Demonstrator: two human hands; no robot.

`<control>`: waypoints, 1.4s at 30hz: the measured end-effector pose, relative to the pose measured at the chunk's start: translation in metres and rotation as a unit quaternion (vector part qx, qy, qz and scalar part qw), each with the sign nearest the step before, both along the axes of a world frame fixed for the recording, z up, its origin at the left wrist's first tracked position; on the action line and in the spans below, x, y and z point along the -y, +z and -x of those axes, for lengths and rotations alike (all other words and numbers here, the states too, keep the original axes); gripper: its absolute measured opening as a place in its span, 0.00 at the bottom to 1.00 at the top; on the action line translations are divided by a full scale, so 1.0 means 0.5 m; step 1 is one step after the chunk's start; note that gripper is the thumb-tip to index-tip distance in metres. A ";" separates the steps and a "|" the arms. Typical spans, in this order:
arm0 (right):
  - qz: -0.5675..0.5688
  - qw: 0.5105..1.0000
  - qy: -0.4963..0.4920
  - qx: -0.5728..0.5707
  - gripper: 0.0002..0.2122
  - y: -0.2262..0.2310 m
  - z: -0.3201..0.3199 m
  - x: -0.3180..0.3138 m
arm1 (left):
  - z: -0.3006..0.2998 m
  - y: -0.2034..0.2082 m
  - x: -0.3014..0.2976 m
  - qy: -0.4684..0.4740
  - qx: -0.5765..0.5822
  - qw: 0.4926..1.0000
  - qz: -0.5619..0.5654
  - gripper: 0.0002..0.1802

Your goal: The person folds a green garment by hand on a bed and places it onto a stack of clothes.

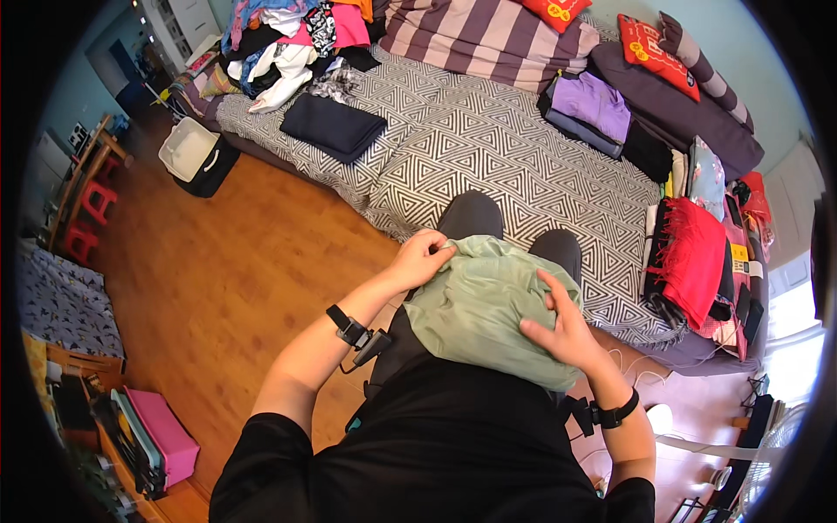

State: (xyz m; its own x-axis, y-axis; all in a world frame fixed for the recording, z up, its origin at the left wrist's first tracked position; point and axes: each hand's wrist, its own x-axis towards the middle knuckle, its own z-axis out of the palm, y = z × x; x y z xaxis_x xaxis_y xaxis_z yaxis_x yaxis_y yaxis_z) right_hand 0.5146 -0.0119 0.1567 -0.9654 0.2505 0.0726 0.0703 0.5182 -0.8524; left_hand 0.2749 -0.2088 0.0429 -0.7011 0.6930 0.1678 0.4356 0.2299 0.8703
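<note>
A pale green piece of thin cloth [484, 305], perhaps a garment, lies bunched and wrinkled across my lap over dark trousers. At its upper left edge my left hand [425, 259] pinches the fabric between thumb and fingers. My right hand [565, 327] rests on the cloth's right side, thumb and fingers apart, some fingers partly hidden by folds. Just ahead, on the patterned bed cover [436, 131], lies a folded dark navy garment [334, 127]. Farther right sits a folded stack with a purple garment [591, 106] on top.
A heap of mixed clothes [288, 52] covers the far left of the bed. Red fringed cloth [693, 257] and other folded items lie at the right end. A white and black bin [193, 155] stands on the wooden floor. Cables and a fan [776, 453] are at lower right.
</note>
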 end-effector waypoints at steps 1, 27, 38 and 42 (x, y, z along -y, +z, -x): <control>0.000 1.000 0.000 -0.002 0.27 -0.032 0.008 -0.013 | 0.004 -0.009 -0.003 0.041 0.000 0.998 -0.051 0.10; -0.153 0.953 0.261 -0.018 0.12 -0.036 0.020 0.035 | -0.062 0.203 -0.103 -0.386 0.041 0.913 0.124 0.15; -0.157 0.977 0.139 0.041 0.20 0.020 -0.042 0.036 | -0.119 0.127 -0.128 -0.427 0.011 0.842 0.330 0.27; -0.188 0.971 0.146 0.022 0.20 0.020 -0.039 0.051 | -0.120 0.104 -0.158 -0.495 -0.079 0.804 0.321 0.26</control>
State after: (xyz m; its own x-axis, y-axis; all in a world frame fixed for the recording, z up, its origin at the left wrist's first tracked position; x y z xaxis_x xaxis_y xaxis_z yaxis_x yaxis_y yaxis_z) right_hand 0.5342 -0.0372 0.1667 -0.9956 -0.0703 0.0621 -0.0935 0.7954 -0.5988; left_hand 0.3348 -0.1297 0.0947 0.2411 0.8779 -0.4136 0.7742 0.0830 0.6274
